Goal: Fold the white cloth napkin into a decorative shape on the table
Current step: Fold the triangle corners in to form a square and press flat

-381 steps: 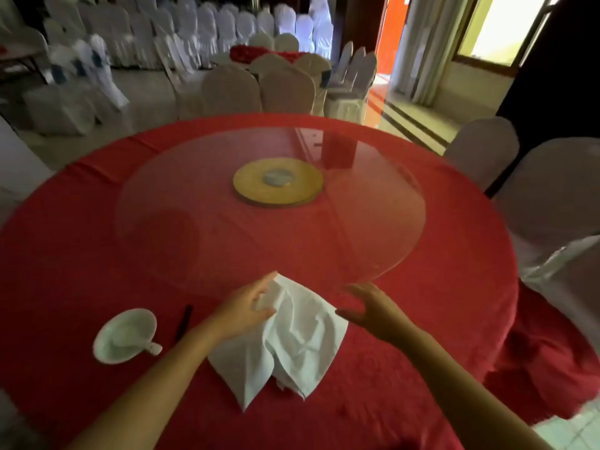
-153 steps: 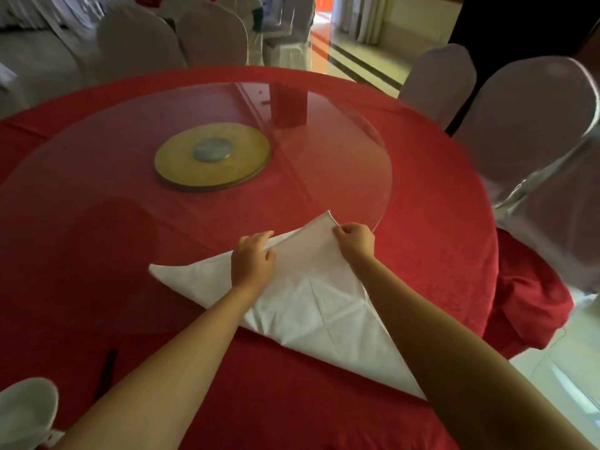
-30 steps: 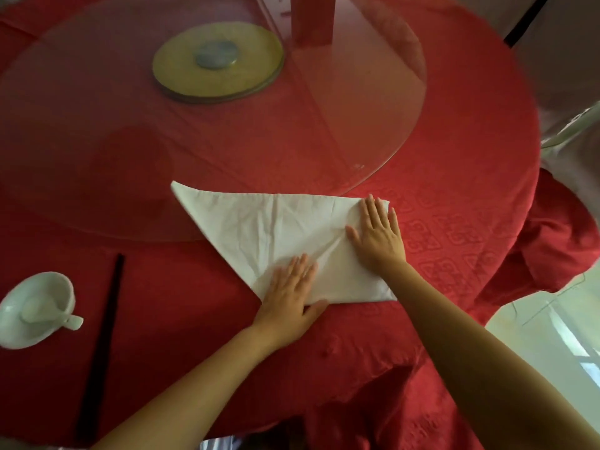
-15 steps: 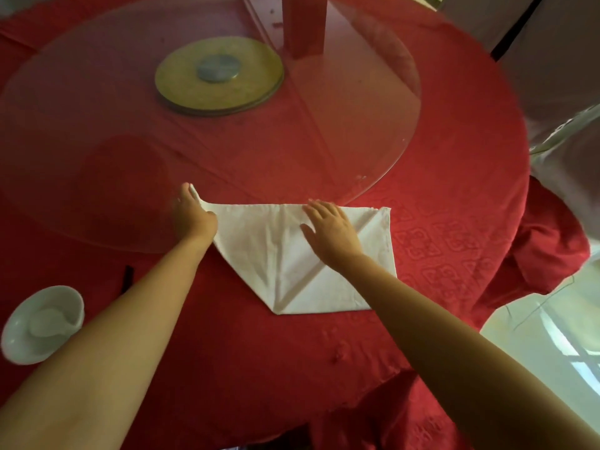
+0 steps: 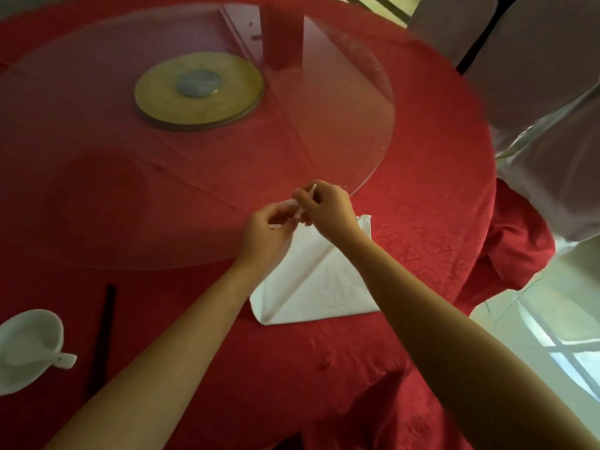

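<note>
The white cloth napkin (image 5: 319,285) lies folded on the red tablecloth (image 5: 422,177) near the table's front edge. Its near part rests flat with a diagonal crease. My left hand (image 5: 268,232) and my right hand (image 5: 326,206) meet above its far end, next to the rim of the glass turntable. Both pinch a lifted corner of the napkin between their fingertips. My forearms hide part of the cloth.
A round glass turntable (image 5: 373,131) with a gold centre disc (image 5: 199,90) covers the middle of the table. A white bowl with a spoon (image 5: 26,349) and a black chopstick (image 5: 104,332) lie at the front left. White-covered chairs (image 5: 545,92) stand at the right.
My left hand has brought the napkin's left point over to the right, and my right hand has left the flat cloth. Both hands now pinch the raised corner together.
</note>
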Tool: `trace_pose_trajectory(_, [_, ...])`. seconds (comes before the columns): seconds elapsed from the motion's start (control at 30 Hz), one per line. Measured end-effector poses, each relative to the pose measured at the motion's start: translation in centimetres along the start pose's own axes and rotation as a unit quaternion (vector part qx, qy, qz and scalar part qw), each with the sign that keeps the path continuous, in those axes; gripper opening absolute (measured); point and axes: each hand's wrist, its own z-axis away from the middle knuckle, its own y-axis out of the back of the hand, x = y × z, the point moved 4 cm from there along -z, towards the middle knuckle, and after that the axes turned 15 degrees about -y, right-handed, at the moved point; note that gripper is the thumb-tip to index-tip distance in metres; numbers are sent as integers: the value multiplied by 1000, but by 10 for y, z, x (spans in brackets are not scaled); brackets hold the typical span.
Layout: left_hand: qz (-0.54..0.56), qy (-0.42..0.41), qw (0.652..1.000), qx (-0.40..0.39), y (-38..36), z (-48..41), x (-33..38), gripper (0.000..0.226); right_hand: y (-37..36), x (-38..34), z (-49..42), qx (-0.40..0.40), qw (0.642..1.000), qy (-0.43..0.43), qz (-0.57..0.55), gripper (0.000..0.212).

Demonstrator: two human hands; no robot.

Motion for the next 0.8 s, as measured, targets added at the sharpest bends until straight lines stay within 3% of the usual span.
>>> trace_pose_trajectory(0.1, [-160,-75,984,-22,-16,20,-3,32,25,28,-14,1,997,-63,-45,20])
trace_pose_trajectory(0.17, [-298,-106,947,-62,-23,45,-15,41,38,53,-26,-18,989,-112,-94,20])
trace_pose_trajectory(0.27, [-405,-96,903,-110,-24,84,-41,52,51,89,-42,-25,984,-154,-82,21])
trace_pose_trajectory(0.47, [-439,-72,884,-141,-32,116,-68,43,53,119,-63,54,992,-105,35,20])
trace_pose_trajectory(0.6, [-446,-76,879,-151,-37,126,-74,48,40,130,-67,105,989,-100,43,18])
trace_pose_trajectory(0.8, [-470,-83,861,-177,-39,136,-84,50,42,135,-32,187,972,-102,100,32])
